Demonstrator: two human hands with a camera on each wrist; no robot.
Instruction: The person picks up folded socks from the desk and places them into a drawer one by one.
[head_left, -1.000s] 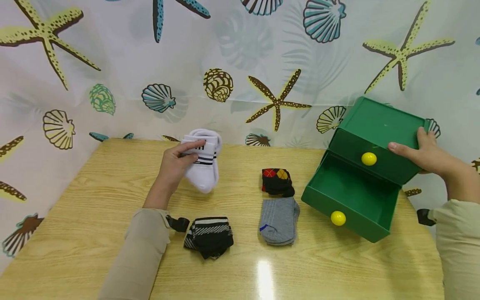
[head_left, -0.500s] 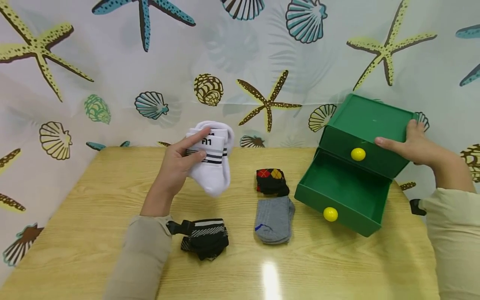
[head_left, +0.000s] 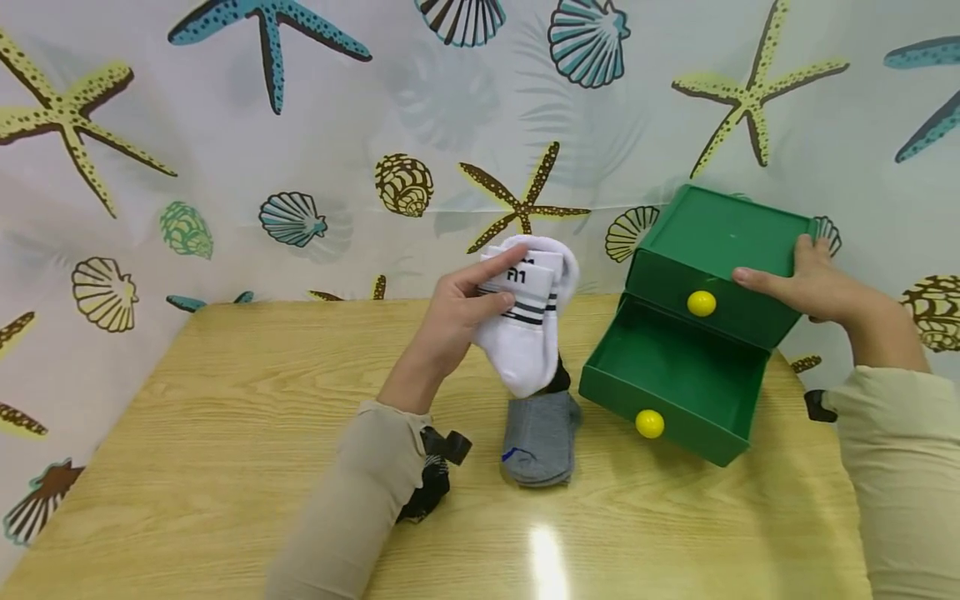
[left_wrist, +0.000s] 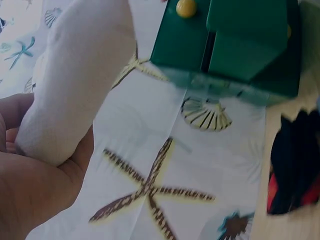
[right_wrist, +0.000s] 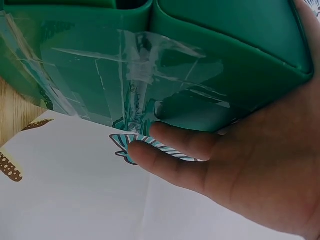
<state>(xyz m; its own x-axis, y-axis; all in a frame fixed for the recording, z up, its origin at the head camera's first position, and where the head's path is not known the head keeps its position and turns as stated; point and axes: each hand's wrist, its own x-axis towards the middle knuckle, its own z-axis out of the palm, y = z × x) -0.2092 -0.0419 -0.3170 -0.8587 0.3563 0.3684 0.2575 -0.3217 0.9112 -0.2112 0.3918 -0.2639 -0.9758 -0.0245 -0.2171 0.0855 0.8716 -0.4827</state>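
My left hand pinches a folded pair of white socks with dark stripes and lettering on the cuffs, held up over the middle of the table. In the left wrist view the white socks rise from the palm. At the right, a green two-drawer box with yellow knobs leans back, its lower drawer pulled out with nothing inside. My right hand grips the box's upper right corner, thumb on the front edge. Fingers reach round its taped side in the right wrist view.
Grey folded socks lie before the drawer. Black socks with red show behind the white pair, mostly hidden; black patterned socks lie partly under the left wrist. A shell-and-starfish cloth hangs at the table's back edge.
The left hand has lifted the white socks and carried them right, toward the green box, now overlapping the black-and-red socks. The right hand keeps its hold; the head view has shifted slightly.
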